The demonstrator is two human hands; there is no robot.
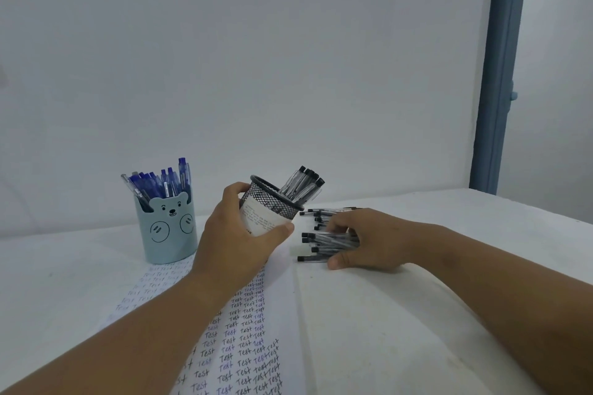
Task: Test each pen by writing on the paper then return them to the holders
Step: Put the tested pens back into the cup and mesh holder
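Note:
My left hand (pixel 239 239) grips a black mesh pen holder (pixel 272 202) with a white label and tilts it to the right; several black-capped pens (pixel 303 184) stick out of it. To its right, my right hand (pixel 365 239) curls around a bunch of black-capped pens (pixel 324 242) lying on the table. More loose black pens (pixel 321 213) lie just behind that hand. A light blue bear-face holder (pixel 168 228) full of blue pens (pixel 163 181) stands upright at the left. The paper (pixel 247 340) covered with rows of the word "Test" lies under my left forearm.
The white cloth-covered table (pixel 401 314) stretches to the right and toward me. A plain white wall is behind it, with a blue-grey post (pixel 500 74) at the far right.

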